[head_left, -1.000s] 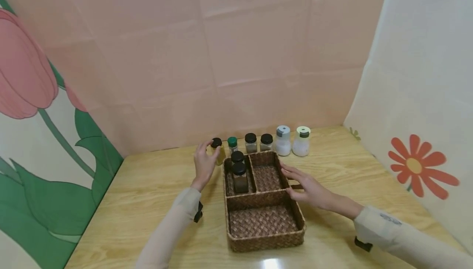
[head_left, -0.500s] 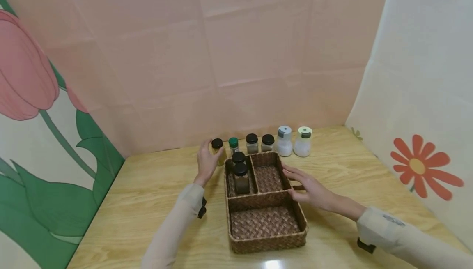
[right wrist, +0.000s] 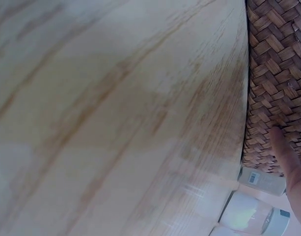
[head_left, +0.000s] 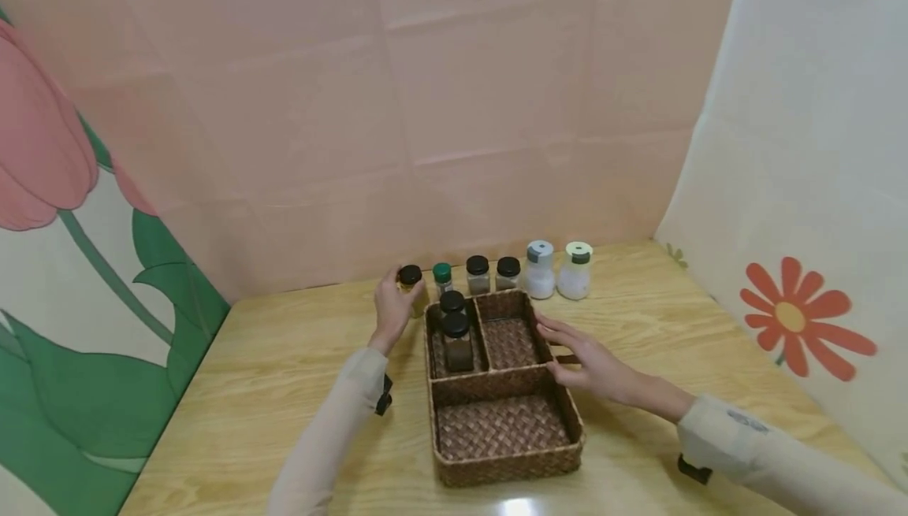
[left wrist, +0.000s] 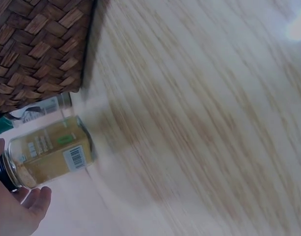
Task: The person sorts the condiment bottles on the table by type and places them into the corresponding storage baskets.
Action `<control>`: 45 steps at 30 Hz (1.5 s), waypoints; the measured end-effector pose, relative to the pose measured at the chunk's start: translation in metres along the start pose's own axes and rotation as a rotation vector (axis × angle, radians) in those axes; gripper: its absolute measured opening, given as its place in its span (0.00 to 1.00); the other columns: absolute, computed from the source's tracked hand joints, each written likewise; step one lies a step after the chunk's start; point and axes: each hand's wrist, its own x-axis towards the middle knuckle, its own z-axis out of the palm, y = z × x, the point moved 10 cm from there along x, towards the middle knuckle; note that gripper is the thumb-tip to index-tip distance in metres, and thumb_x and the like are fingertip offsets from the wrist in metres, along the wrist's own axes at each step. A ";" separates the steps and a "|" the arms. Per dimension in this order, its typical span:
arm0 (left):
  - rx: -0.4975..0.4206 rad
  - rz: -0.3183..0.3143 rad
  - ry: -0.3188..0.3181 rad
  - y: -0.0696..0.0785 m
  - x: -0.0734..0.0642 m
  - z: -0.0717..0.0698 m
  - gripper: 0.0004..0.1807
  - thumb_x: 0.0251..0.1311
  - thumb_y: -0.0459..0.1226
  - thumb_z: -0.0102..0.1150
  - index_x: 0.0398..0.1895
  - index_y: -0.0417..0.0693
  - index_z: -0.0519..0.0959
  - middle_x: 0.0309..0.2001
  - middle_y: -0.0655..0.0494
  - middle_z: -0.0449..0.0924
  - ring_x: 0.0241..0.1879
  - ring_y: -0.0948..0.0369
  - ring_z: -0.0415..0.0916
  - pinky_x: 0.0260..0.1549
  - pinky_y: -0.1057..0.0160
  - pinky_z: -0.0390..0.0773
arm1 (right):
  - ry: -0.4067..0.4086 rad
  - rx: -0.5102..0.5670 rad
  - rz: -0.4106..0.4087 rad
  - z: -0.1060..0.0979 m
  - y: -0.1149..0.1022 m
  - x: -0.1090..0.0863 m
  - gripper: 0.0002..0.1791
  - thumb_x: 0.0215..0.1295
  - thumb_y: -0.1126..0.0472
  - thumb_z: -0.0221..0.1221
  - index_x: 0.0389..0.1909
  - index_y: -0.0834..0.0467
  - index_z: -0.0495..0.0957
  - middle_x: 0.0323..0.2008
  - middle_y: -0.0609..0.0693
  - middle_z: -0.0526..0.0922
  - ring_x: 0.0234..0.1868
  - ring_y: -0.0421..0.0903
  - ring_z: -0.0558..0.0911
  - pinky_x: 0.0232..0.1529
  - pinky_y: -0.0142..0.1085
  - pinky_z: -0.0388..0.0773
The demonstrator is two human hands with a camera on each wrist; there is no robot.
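Note:
Behind the wicker basket's left corner, my left hand (head_left: pixel 393 307) grips a spice jar (head_left: pixel 418 305) around its black lid. The left wrist view shows the jar as clear glass filled with yellow-brown powder, a barcode label (left wrist: pixel 75 158) near its base. My right hand (head_left: pixel 592 360) rests against the right wall of the brown woven basket (head_left: pixel 511 469), its fingers extended and touching the weave. Three compartments divide the basket. Two black-lidded jars (head_left: pixel 458 350) stand in the back left one.
Along the back of the wooden table (head_left: pixel 312 358) stand a green-lidded jar (head_left: pixel 443 276), two more black-lidded jars (head_left: pixel 478 275), and two white shakers (head_left: pixel 540 272) with blue and pale green tops. A pink cloth wall (head_left: pixel 426 106) rises behind them.
My left hand has closed in around the black-lidded spice jar, its fingers now nearer the lid. The right hand stays against the basket. The whole view shifts slightly.

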 end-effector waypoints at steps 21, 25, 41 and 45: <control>-0.030 0.004 -0.023 0.001 0.003 -0.006 0.25 0.59 0.37 0.70 0.56 0.34 0.78 0.46 0.40 0.83 0.42 0.46 0.81 0.42 0.47 0.79 | -0.004 -0.031 0.005 0.000 -0.002 0.003 0.32 0.61 0.71 0.62 0.66 0.74 0.67 0.69 0.69 0.63 0.62 0.63 0.72 0.54 0.54 0.73; -0.022 -0.007 -0.035 0.004 0.003 -0.007 0.24 0.59 0.37 0.70 0.56 0.33 0.78 0.46 0.39 0.83 0.41 0.45 0.81 0.40 0.47 0.79 | -0.009 -0.020 0.004 0.000 -0.002 0.003 0.31 0.61 0.72 0.61 0.66 0.75 0.66 0.69 0.70 0.62 0.63 0.64 0.72 0.52 0.53 0.76; 0.059 -0.022 -0.037 0.005 0.001 -0.008 0.25 0.58 0.35 0.70 0.57 0.33 0.78 0.46 0.37 0.83 0.35 0.47 0.82 0.34 0.50 0.80 | -0.006 -0.046 0.021 0.001 0.001 0.001 0.31 0.61 0.71 0.62 0.65 0.76 0.67 0.69 0.68 0.63 0.62 0.63 0.73 0.55 0.54 0.73; 0.042 -0.009 -0.029 0.007 -0.001 -0.014 0.25 0.58 0.35 0.70 0.57 0.32 0.78 0.45 0.37 0.84 0.31 0.49 0.81 0.32 0.50 0.79 | -0.021 -0.013 0.039 0.002 0.003 0.001 0.32 0.62 0.71 0.61 0.66 0.76 0.65 0.70 0.69 0.61 0.62 0.64 0.72 0.52 0.53 0.76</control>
